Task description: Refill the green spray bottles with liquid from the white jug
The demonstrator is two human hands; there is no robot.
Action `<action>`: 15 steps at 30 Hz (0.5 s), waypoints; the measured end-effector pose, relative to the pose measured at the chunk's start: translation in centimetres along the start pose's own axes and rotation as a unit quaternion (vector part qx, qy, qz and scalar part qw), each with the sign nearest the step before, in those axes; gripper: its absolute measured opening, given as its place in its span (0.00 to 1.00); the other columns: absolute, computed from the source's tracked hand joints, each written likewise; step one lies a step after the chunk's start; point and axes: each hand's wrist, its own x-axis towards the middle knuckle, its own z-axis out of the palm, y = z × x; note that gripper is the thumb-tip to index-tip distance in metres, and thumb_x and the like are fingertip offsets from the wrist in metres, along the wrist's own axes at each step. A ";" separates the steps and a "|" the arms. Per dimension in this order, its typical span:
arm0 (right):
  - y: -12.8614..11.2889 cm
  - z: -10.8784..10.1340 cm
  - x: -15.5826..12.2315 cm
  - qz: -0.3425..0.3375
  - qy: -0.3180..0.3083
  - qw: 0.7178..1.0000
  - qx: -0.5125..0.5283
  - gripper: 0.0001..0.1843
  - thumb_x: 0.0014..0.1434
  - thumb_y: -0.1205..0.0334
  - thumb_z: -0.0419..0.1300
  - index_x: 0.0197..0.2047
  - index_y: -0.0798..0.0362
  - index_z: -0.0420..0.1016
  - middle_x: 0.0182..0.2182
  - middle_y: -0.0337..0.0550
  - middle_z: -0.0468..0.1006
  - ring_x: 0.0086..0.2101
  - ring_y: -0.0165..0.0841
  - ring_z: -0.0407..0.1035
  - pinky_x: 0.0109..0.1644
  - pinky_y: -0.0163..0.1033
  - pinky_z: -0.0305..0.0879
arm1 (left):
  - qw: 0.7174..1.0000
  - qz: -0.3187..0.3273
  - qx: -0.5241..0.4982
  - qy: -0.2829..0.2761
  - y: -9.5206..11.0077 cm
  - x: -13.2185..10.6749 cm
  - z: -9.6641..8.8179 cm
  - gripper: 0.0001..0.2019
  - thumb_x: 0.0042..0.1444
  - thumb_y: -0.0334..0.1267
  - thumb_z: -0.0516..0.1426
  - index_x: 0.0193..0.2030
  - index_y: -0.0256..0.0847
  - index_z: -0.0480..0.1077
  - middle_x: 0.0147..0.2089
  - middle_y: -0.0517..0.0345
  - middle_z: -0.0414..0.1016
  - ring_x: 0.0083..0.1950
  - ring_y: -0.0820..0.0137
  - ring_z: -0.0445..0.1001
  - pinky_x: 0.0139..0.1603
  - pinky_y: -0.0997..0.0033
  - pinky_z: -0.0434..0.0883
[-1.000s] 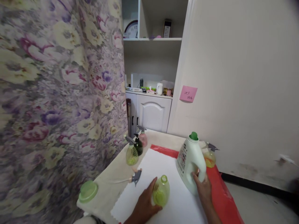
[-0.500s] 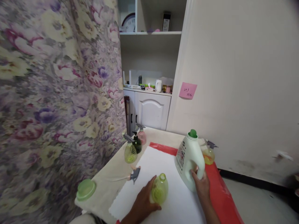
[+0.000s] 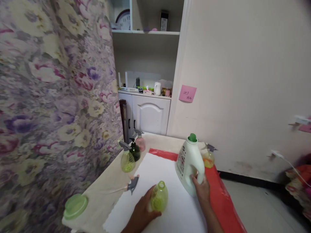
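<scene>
The left grip [image 3: 143,212] is closed around a small yellow-green bottle [image 3: 159,199], with the thumb on its near side and the other fingers on its far left side. This bottle stands upright, and its mouth is open at the top. The right grip [image 3: 202,191] is grasping the handle of a pale green jug [image 3: 186,165], which is just in front of this grip and a little to its left. I cannot tell if the jug is resting or slightly lifted. Its green spout [image 3: 192,137] is uncovered. Below both grips is a white sheet [image 3: 179,210], and a red sheet [image 3: 220,197] shows to the right of the right grip. Well to the left of the left grip, a round green plastic piece [image 3: 75,206] is at the edge of the desk [image 3: 97,191]. Nearer to this grip, ahead and left, lies a grey spray head [image 3: 132,184] with its thin tube. Farther ahead of the left grip stand a green spray bottle [image 3: 127,162], a dark pump bottle [image 3: 135,152] and a pink spray bottle [image 3: 140,143]. Beyond the right grip, behind the jug, is a yellow spray bottle [image 3: 209,159]. Far beyond both grips are a white cabinet [image 3: 152,113] and a pink note [image 3: 188,94] on the wall [image 3: 243,81].
</scene>
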 end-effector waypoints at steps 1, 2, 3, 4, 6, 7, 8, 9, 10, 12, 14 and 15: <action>0.0 0.0 0.0 0.000 -0.002 1.000 0.000 0.26 0.45 0.40 0.61 0.39 0.52 0.70 0.32 0.42 0.77 0.38 0.44 0.72 0.43 0.44 0.67 | 1.000 -0.003 0.000 0.002 0.1 0.0 0.0 0.45 0.40 0.42 0.66 0.67 0.47 0.55 0.66 0.55 0.65 0.65 0.58 0.63 0.65 0.64 0.60; 0.0 -0.1 0.1 0.000 -0.004 1.000 0.001 0.27 0.45 0.40 0.61 0.40 0.52 0.70 0.33 0.43 0.77 0.38 0.44 0.72 0.43 0.44 0.67 | 1.000 -0.006 0.002 0.005 0.1 0.0 0.0 0.44 0.40 0.41 0.66 0.67 0.46 0.55 0.66 0.55 0.66 0.65 0.58 0.63 0.65 0.63 0.60; 0.0 -0.1 0.1 0.001 -0.007 1.000 0.000 0.27 0.45 0.40 0.61 0.40 0.52 0.70 0.33 0.43 0.77 0.38 0.44 0.72 0.43 0.44 0.67 | 1.000 -0.010 0.004 0.005 0.3 0.0 0.0 0.44 0.40 0.40 0.66 0.66 0.46 0.56 0.66 0.55 0.66 0.65 0.57 0.64 0.65 0.63 0.61; 0.0 -0.1 0.1 0.001 -0.008 1.000 0.000 0.26 0.45 0.40 0.61 0.40 0.52 0.70 0.33 0.43 0.77 0.38 0.44 0.72 0.43 0.44 0.67 | 1.000 -0.011 0.006 0.006 0.4 -0.1 -0.1 0.44 0.40 0.39 0.66 0.66 0.46 0.56 0.65 0.55 0.67 0.65 0.57 0.64 0.65 0.62 0.61; 0.0 -0.1 0.2 0.003 -0.009 1.000 0.001 0.26 0.45 0.41 0.61 0.41 0.52 0.70 0.33 0.43 0.77 0.38 0.44 0.72 0.44 0.45 0.67 | 1.000 -0.009 0.007 0.006 0.6 -0.2 -0.1 0.43 0.40 0.39 0.65 0.66 0.47 0.56 0.65 0.56 0.66 0.65 0.58 0.64 0.66 0.62 0.60; 0.0 -0.1 0.2 0.003 -0.008 1.000 0.002 0.26 0.45 0.41 0.61 0.41 0.52 0.70 0.34 0.43 0.77 0.38 0.43 0.71 0.43 0.45 0.67 | 1.000 -0.007 0.005 0.006 0.6 -0.2 -0.1 0.43 0.40 0.39 0.65 0.66 0.47 0.56 0.66 0.56 0.66 0.65 0.58 0.63 0.66 0.62 0.59; 0.0 -0.1 0.2 0.002 -0.007 1.000 0.005 0.26 0.45 0.41 0.62 0.41 0.52 0.70 0.33 0.43 0.77 0.38 0.43 0.71 0.43 0.45 0.67 | 1.000 -0.007 0.003 0.007 0.7 -0.3 -0.1 0.43 0.40 0.39 0.65 0.66 0.47 0.56 0.66 0.56 0.66 0.66 0.59 0.63 0.66 0.63 0.59; 0.0 -0.1 0.2 0.002 -0.007 1.000 0.008 0.25 0.45 0.42 0.62 0.40 0.52 0.70 0.33 0.42 0.77 0.37 0.43 0.71 0.42 0.45 0.67 | 1.000 -0.010 0.002 0.009 0.7 -0.3 -0.1 0.44 0.40 0.38 0.65 0.66 0.47 0.56 0.66 0.56 0.66 0.66 0.59 0.63 0.67 0.63 0.59; -0.1 -0.2 0.1 0.001 -0.008 1.000 0.012 0.25 0.45 0.42 0.62 0.39 0.51 0.70 0.32 0.42 0.77 0.36 0.43 0.71 0.42 0.45 0.67 | 1.000 -0.013 0.002 0.011 0.8 -0.3 -0.1 0.44 0.40 0.38 0.65 0.66 0.47 0.56 0.66 0.56 0.66 0.66 0.59 0.63 0.67 0.63 0.59; -0.3 -0.4 0.1 -0.001 -0.017 1.000 0.021 0.24 0.44 0.42 0.63 0.37 0.51 0.71 0.30 0.41 0.77 0.34 0.42 0.71 0.39 0.44 0.68 | 1.000 -0.017 0.002 0.011 0.9 -0.3 -0.1 0.44 0.39 0.37 0.65 0.66 0.46 0.56 0.66 0.56 0.66 0.66 0.59 0.63 0.67 0.63 0.59; -0.8 -0.8 0.1 -0.002 -0.033 0.999 0.030 0.24 0.43 0.42 0.64 0.37 0.52 0.72 0.29 0.41 0.77 0.33 0.42 0.71 0.36 0.43 0.68 | 1.000 -0.017 0.000 0.007 1.2 -0.4 -0.2 0.45 0.39 0.35 0.65 0.67 0.47 0.55 0.66 0.56 0.65 0.66 0.58 0.63 0.66 0.62 0.59; -1.1 -1.1 0.2 -0.003 -0.042 0.999 0.033 0.24 0.43 0.42 0.65 0.37 0.52 0.73 0.29 0.41 0.77 0.32 0.41 0.72 0.35 0.43 0.68 | 1.000 -0.017 -0.002 0.004 1.3 -0.3 -0.3 0.45 0.39 0.35 0.65 0.67 0.48 0.54 0.67 0.57 0.64 0.66 0.58 0.62 0.66 0.62 0.59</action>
